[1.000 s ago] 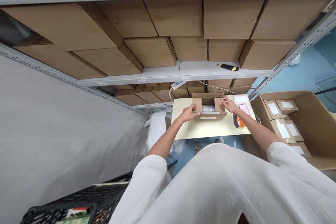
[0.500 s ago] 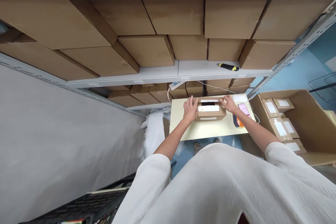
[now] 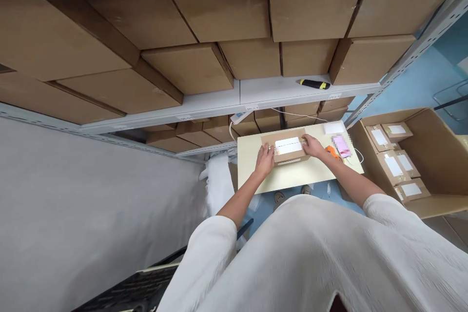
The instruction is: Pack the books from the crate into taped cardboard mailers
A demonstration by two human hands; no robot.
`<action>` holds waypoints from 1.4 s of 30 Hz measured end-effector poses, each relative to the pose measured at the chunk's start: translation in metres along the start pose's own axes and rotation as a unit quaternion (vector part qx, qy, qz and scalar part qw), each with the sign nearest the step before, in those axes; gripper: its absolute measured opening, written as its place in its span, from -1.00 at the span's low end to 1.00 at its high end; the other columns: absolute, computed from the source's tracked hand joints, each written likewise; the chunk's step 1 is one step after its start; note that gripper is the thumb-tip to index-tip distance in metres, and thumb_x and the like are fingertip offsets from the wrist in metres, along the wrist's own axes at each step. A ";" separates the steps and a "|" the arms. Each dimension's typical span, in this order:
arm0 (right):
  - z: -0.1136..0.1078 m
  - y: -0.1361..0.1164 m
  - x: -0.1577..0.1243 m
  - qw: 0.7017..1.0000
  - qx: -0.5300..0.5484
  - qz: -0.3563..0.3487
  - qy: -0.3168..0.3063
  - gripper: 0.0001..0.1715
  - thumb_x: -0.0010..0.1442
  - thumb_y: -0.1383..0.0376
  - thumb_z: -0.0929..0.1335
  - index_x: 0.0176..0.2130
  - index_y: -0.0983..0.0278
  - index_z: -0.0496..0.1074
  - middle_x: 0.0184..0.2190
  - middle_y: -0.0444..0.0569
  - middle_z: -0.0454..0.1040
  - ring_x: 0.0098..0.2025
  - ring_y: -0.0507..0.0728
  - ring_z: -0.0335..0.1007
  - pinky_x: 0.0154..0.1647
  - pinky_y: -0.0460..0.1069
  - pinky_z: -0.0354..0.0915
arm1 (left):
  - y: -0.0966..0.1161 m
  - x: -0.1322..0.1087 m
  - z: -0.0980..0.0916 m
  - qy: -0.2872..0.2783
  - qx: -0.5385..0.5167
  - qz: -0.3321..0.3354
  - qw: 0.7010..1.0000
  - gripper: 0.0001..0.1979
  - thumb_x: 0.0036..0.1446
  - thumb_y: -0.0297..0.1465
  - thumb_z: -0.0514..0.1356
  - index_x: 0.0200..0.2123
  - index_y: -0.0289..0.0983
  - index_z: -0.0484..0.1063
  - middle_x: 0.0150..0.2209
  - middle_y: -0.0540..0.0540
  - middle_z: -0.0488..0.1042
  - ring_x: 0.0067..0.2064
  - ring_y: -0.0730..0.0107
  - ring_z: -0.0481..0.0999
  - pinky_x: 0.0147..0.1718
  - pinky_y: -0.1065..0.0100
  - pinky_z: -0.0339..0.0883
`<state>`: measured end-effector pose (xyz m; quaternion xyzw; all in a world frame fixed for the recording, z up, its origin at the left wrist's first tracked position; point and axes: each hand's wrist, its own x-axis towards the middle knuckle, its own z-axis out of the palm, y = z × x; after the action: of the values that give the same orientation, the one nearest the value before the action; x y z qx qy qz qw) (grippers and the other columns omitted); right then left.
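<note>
A small cardboard box point(image 3: 292, 156) rests on the pale yellow tabletop point(image 3: 272, 184). Across its top lies a white label point(image 3: 288, 146) with a thin dark seam line running through it; the top flaps are down. My left hand point(image 3: 265, 159) holds the box's left end, fingers curled over the upper edge. At the opposite end my right hand point(image 3: 312, 146) grips the corner, fingers bent onto the top. Right of that hand lie an orange object point(image 3: 332, 152), partly behind my forearm, and a phone with a pink screen point(image 3: 341, 146).
Shelves with cardboard boxes point(image 3: 234, 5) rise behind the table. On the shelf edge lies a black-and-yellow utility knife point(image 3: 313, 84). A large open carton point(image 3: 435, 156) at the right holds several labelled boxes. A white block point(image 3: 334, 127) and power strip point(image 3: 240, 117) are near the back.
The dark gap between the box's top flaps has closed to a thin line. Both hands remain at the box's ends, and the right has come slightly nearer me. The camera view has shifted.
</note>
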<state>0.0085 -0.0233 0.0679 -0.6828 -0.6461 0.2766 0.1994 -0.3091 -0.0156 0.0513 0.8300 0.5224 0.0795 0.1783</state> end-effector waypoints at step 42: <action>-0.076 0.070 -0.057 0.971 0.085 0.212 0.070 -0.64 0.34 0.12 0.34 -0.01 0.26 0.56 -0.09 0.12 0.68 -0.07 0.31 0.59 -0.04 0.11 0.45 | 0.039 0.008 -0.007 -0.019 0.057 0.009 0.998 -0.38 0.52 -0.29 -0.03 0.55 -0.26 0.28 0.58 -0.40 0.19 0.59 -0.17 0.15 0.53 -0.28 0.03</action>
<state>0.1106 -0.0790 0.0889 -0.8024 -0.4452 0.3183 0.2382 -0.2747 -0.0219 0.0717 0.8450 0.5150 0.0351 0.1397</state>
